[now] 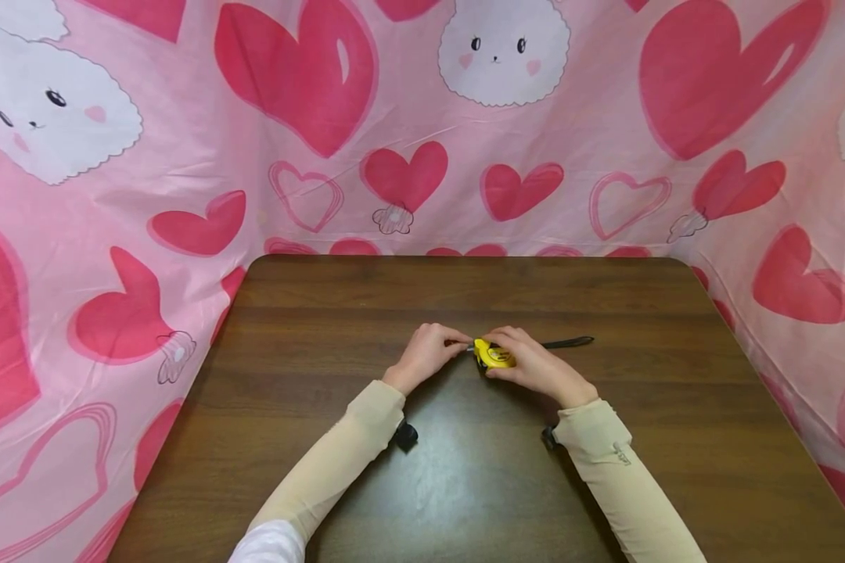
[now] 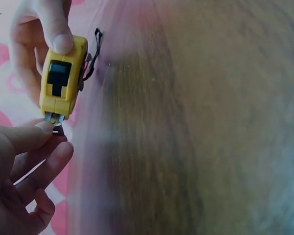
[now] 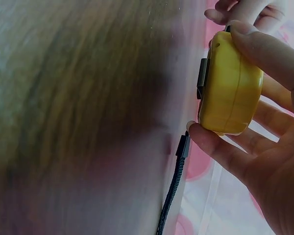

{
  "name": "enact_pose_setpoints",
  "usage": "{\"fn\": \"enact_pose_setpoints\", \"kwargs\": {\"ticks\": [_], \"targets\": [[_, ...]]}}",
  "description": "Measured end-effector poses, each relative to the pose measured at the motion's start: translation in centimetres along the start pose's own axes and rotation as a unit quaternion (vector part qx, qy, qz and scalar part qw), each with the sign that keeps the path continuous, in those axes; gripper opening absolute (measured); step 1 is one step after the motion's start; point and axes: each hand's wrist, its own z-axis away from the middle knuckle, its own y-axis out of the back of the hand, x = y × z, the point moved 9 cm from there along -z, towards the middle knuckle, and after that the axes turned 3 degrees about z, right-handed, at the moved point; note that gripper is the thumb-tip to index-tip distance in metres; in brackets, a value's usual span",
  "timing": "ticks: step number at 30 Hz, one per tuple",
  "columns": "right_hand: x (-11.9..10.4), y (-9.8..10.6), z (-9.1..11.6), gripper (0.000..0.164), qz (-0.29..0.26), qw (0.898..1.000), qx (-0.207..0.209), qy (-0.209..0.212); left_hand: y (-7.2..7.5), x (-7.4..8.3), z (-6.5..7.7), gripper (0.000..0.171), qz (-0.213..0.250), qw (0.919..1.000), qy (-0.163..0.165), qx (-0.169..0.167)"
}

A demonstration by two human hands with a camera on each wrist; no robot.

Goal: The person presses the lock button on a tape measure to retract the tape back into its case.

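Observation:
A yellow tape measure (image 1: 494, 356) is held above the wooden table by my right hand (image 1: 531, 366), thumb and fingers round its case. In the left wrist view, its black lock button (image 2: 59, 73) faces up the case. My left hand (image 1: 426, 356) pinches the metal end hook (image 2: 54, 119) between thumb and forefinger, right at the mouth of the case; hardly any blade shows. A black wrist strap (image 1: 569, 342) trails from the case to the right. A dark belt clip (image 3: 202, 78) sits on the case's side in the right wrist view.
The brown wooden table (image 1: 465, 485) spreads under both hands. Pink cloth with hearts (image 1: 521, 188) hangs behind it and on both sides. Small black cameras are worn at the left wrist (image 1: 406, 435) and right wrist (image 1: 551, 438).

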Motion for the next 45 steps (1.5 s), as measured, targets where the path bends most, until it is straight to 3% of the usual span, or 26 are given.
{"fn": "enact_pose_setpoints", "kwargs": {"ticks": [12,22,33,45], "targets": [[-0.2,-0.2,0.1,0.056,0.0,1.0,0.0,0.008,-0.4,0.5,-0.2,0.02,-0.018,0.9998,-0.007,0.011],[0.3,0.2,0.5,0.058,0.007,1.0,0.005,0.007,-0.3,0.3,0.0,0.022,-0.005,0.9999,-0.013,-0.002],[2.8,1.3,2.3,0.061,0.025,1.0,0.01,-0.014,0.7,-0.8,1.2,0.021,-0.029,0.9994,-0.017,0.004],[5.3,2.9,3.8,0.059,0.061,0.997,0.024,-0.05,3.3,-2.3,3.5,0.019,-0.084,0.996,0.005,0.03]]}}
